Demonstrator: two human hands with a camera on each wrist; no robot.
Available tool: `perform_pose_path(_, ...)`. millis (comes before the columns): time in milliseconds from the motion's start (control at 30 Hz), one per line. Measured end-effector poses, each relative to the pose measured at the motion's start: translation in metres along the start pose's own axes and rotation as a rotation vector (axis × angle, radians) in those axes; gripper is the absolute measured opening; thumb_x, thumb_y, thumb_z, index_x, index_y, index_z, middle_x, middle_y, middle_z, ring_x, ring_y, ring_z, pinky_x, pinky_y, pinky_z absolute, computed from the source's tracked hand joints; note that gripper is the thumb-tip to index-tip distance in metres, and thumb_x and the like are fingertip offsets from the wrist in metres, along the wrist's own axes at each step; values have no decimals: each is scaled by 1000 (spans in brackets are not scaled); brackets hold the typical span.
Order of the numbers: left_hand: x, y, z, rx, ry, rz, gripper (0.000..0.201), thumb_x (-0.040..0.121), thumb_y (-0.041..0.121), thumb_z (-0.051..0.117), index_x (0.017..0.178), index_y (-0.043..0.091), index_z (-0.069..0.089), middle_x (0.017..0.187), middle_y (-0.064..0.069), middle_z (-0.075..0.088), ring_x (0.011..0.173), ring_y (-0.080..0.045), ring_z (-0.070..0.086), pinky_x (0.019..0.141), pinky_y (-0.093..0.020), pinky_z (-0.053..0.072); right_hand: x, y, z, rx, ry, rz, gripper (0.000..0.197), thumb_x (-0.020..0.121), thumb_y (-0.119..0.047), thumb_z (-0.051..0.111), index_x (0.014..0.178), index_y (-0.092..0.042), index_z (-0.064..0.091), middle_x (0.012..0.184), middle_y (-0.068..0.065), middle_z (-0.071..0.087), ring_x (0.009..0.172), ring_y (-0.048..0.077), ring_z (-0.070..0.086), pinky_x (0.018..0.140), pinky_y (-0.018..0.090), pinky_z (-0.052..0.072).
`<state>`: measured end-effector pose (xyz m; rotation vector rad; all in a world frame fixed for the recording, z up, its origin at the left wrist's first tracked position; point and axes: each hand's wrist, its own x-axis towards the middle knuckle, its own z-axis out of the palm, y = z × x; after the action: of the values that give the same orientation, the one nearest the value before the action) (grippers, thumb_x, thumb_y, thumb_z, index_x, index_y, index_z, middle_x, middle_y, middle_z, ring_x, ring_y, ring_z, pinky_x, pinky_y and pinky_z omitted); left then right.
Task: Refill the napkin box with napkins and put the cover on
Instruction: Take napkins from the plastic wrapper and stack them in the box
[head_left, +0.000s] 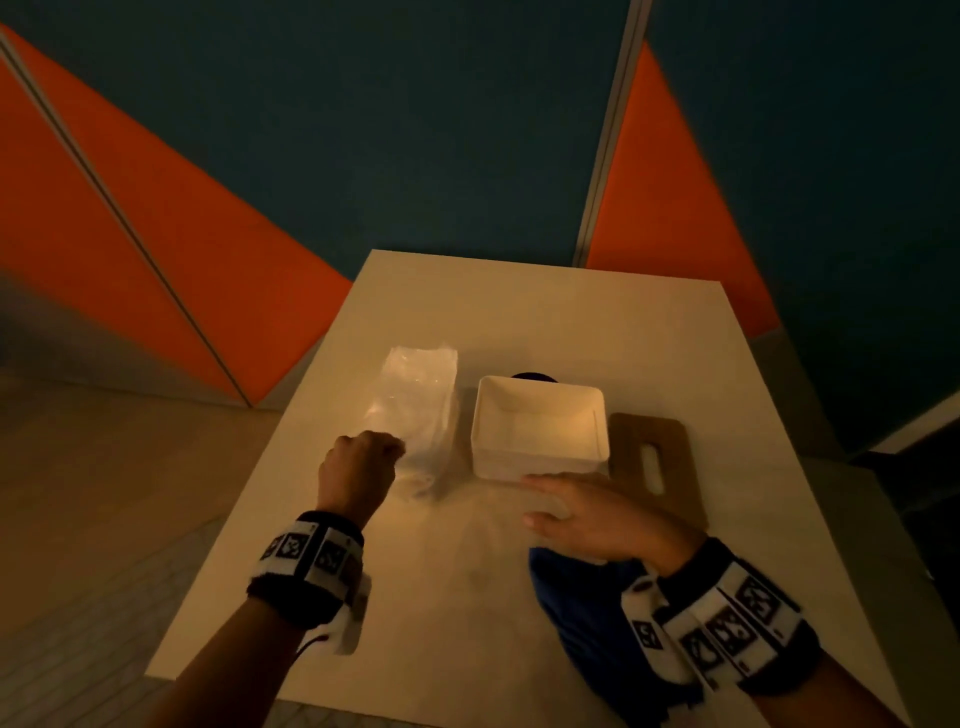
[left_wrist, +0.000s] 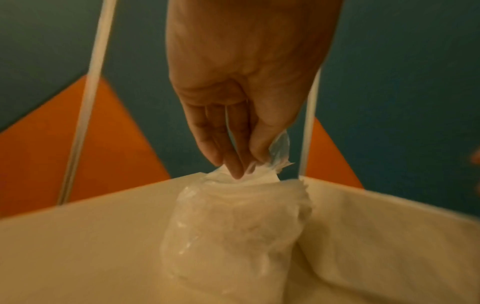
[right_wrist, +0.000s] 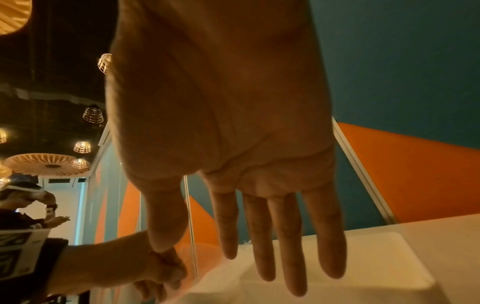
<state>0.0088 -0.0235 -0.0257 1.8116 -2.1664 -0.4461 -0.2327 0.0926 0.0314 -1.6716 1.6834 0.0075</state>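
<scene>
A clear plastic pack of white napkins (head_left: 415, 400) lies on the table left of the white napkin box (head_left: 540, 423), which stands open and empty. My left hand (head_left: 363, 462) pinches the near end of the pack's wrapper (left_wrist: 259, 174) between fingers and thumb. My right hand (head_left: 587, 512) hovers flat with straight fingers just in front of the box (right_wrist: 376, 257), holding nothing. The wooden cover (head_left: 657, 462), with a slot in it, lies flat to the right of the box.
The white table (head_left: 519, 312) has free room behind the box. A dark round object (head_left: 535, 375) peeks out behind the box. Blue cloth (head_left: 587, 613) lies under my right wrist. Orange and teal partition walls (head_left: 363, 130) stand beyond the table's far edge.
</scene>
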Motion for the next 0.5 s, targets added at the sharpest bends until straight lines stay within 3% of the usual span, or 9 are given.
perform_pose_path(67,3,-10,-8,-250,91,-42,15,87,21,60,94,17,73,89,-9,75,77,-27,70,74,-36,56,6,-8,-9,26,-15,-12,55,92,-49,48,142,-28,37,150,-1,38,137,20,36,113,37,32)
perform_pose_path(133,4,-22,-16,-549,144,-175,13,88,17,60,93,12,70,87,-10,74,71,-22,70,71,-34,57,14,-17,-22,36,-10,-22,47,92,-45,50,135,-25,48,142,1,49,128,20,47,106,36,40)
perform_pose_path(233,0,-39,-23,-980,167,-419,15,91,13,54,101,5,62,92,-15,67,76,-23,67,69,-34,57,34,-32,-45,-31,49,-66,31,93,-37,51,118,-21,62,125,2,62,110,19,58,95,35,47)
perform_pose_path(333,0,-57,-18,-1316,163,-615,17,92,7,50,107,-1,54,92,-15,61,78,-24,64,69,-30,53,67,-51,-68,-111,109,-107,24,93,-32,51,107,-20,65,116,2,65,99,19,60,92,37,49)
perform_pose_path(433,1,-68,-11,-1549,182,-780,14,93,3,46,104,-4,50,86,-18,57,73,-26,63,61,-31,56,107,-69,-84,-174,147,-138,25,92,-30,50,111,-24,64,120,2,63,107,21,58,96,38,47)
perform_pose_path(500,2,-70,-4,-1597,178,-877,16,94,0,42,85,-8,52,81,-21,56,59,-26,67,49,-26,58,137,-77,-88,-236,151,-137,27,92,-29,48,115,-26,63,126,4,59,112,23,56,98,38,46)
